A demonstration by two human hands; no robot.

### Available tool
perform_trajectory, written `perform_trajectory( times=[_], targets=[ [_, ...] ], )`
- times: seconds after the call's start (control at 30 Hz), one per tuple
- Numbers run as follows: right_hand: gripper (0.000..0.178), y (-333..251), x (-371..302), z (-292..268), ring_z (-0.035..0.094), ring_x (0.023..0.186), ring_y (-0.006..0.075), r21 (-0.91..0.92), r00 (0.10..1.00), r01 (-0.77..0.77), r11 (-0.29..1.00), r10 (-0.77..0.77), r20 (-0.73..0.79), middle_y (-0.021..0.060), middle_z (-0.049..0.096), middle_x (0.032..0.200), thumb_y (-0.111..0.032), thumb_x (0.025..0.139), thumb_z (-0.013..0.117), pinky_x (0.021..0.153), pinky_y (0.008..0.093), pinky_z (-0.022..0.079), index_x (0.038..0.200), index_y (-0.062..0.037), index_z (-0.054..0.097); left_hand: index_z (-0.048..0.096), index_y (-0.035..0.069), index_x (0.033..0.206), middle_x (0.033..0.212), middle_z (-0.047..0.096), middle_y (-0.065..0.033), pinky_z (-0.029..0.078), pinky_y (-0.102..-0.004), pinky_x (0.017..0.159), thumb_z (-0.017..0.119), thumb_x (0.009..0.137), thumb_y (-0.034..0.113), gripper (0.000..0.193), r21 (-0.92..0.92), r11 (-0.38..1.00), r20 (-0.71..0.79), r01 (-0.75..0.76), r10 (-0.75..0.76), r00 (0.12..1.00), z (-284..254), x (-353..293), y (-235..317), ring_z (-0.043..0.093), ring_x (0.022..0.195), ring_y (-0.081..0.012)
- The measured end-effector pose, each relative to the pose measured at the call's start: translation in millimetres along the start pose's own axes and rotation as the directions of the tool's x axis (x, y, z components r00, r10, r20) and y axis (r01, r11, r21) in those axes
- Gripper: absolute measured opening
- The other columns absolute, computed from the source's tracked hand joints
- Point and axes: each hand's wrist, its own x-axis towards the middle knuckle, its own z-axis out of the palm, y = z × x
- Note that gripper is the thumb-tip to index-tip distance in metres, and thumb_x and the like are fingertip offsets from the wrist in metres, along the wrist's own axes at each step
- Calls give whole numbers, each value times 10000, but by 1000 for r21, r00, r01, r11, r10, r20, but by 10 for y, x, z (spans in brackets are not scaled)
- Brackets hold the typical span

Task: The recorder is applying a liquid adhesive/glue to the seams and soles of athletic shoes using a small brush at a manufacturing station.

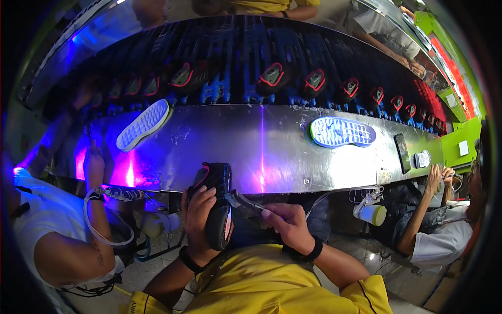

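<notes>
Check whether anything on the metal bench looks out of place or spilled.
One mild oddity: a dark, phone-like slab lies near the right end of the metal bench, past the right-hand shoe sole; it doesn't look like a shoe part. I see no clear spill.

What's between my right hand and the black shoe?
In the head view, a slim handled tool extends from your right hand toward the black shoe's side.

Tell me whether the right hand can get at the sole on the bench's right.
Probably yes, with a stretch: nothing visible blocks the right hand from that sole, though the slim tool it holds may need setting down.
</notes>
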Motion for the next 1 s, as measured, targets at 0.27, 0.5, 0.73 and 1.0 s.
perform_trajectory(
  times=[0.27,0.5,0.73,1.0],
  targets=[
    [286,-140,89,-32,539,625,101,-67,997,77,995,-75,32,103,647,698,-213,1061,684,590,316,453,1048,62,763,499,29,1388,1397,610,-219,319,-666,1213,797,831,159,645,-6,1000,18,-3,3,1000,-19,-9,-14,538,1378,-475],
    [251,-232,-190,-174,590,665,149,-93,994,55,994,-45,100,147,685,756,-191,1027,736,627,337,473,1069,54,771,512,31,1405,1423,610,-201,297,-657,1231,792,829,147,652,27,1000,34,12,-13,999,-49,62,74,526,1409,-465],
    [222,-190,-283,-108,647,685,219,-46,987,160,986,-159,15,179,728,833,-139,987,768,652,340,491,1106,47,773,520,33,1445,1429,607,-193,275,-642,1254,837,759,168,768,91,995,62,40,-46,997,-60,217,188,537,1410,-436],
    [208,-170,-355,-114,615,626,241,-89,937,346,934,-349,-18,161,642,757,-97,971,745,598,344,467,1111,58,750,503,33,1443,1409,590,-172,282,-664,1236,811,761,139,756,129,990,7,57,-59,998,-17,446,327,544,1390,-405]
  ],
)
